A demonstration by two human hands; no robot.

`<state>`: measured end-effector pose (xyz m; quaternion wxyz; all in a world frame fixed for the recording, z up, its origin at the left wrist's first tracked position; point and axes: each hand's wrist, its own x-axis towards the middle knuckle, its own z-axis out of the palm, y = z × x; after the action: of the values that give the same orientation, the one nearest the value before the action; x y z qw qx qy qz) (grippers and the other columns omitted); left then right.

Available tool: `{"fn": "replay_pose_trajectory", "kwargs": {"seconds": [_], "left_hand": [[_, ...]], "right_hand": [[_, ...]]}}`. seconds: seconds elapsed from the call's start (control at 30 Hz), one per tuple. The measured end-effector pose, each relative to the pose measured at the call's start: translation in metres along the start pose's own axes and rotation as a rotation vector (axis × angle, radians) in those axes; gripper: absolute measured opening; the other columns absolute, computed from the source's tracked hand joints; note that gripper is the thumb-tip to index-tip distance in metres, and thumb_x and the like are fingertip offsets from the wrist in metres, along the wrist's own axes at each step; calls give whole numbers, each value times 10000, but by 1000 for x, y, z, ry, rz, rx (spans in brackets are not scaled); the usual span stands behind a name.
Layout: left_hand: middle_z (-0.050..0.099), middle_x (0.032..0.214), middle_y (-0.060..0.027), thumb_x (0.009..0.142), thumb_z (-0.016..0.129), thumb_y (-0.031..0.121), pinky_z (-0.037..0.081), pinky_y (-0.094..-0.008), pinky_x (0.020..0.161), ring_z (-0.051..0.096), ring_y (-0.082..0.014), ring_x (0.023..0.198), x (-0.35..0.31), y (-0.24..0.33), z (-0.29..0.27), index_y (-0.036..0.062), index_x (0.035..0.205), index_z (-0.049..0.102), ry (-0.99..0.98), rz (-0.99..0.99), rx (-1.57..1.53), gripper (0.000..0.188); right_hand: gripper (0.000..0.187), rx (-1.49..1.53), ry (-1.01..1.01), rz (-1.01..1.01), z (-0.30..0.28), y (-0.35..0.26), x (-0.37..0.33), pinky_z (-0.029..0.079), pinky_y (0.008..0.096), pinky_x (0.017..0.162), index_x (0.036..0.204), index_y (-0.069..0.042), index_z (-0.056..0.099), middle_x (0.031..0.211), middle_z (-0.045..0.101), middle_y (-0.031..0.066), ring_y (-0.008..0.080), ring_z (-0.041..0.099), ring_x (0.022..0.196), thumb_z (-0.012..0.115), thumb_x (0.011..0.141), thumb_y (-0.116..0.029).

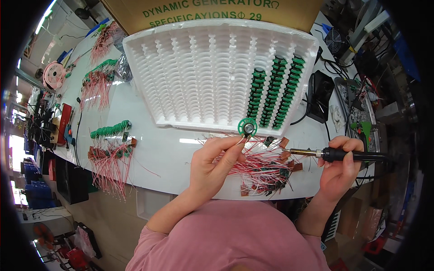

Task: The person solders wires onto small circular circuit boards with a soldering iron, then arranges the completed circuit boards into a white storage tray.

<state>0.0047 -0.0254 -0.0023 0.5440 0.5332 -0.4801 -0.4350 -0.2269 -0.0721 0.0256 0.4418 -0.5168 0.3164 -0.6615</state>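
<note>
Between thumb and fingers, my left hand [216,163] pinches a small round speaker [248,128] with a green rim and a silver centre, held up just in front of the foam tray. My right hand [340,169] grips a soldering iron [333,154] by its black handle, its metal tip pointing left, apart from the speaker. Below both hands lies a pile of red and white wires [260,167] with small circuit boards among them. The white foam tray [190,123] has many slots; three columns at its right hold rows of green-rimmed speakers [284,92].
Behind the tray stands a cardboard box [208,11]. Leftward on the white table lie a row of green speakers [110,129], more wire bundles [96,86] and a pink fan [54,74]. At right are a black case [321,96], cables and a cluttered metal tray [357,106].
</note>
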Motion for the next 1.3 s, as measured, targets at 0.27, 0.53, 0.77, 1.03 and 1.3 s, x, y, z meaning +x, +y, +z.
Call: {"fn": "replay_pose_trajectory", "kwargs": {"seconds": [0.27,0.53,0.77,1.03,1.3], "left_hand": [[623,728,-29,846,546,90,382,-247,692,525,-106,709,1,0,3,31,1000,606,-3,-11,-19,175],[608,763,-40,874,519,109,406,-189,606,551,-69,706,2,3,8,7,1049,577,-49,-52,-127,210],[574,750,-26,884,502,108,415,-189,590,537,-64,684,-1,15,-9,-7,1059,558,-59,-148,-182,217],[488,622,34,878,506,203,339,-171,490,421,-29,533,-46,30,-162,9,989,577,-78,-507,-258,234],[566,623,-55,816,547,245,395,-252,522,515,-106,542,-38,-13,-230,35,925,601,416,-265,738,242]], "right_hand": [[174,4,-6,2,-3,1,1,423,232,478,935,-20,376,847,520,196,141,479,535,420,851,-165],[182,-48,2,13,-6,-3,1,411,247,467,928,-30,378,861,487,158,122,409,518,417,854,-191],[205,-7,8,37,4,8,2,417,247,466,935,-20,377,848,507,189,152,466,545,447,838,-186],[225,-35,123,2,-7,14,-11,377,207,478,962,-30,392,892,459,126,111,407,563,419,865,-231],[221,-4,145,63,1,26,-4,350,185,509,996,-36,422,991,473,108,74,386,592,394,878,-221]]}}
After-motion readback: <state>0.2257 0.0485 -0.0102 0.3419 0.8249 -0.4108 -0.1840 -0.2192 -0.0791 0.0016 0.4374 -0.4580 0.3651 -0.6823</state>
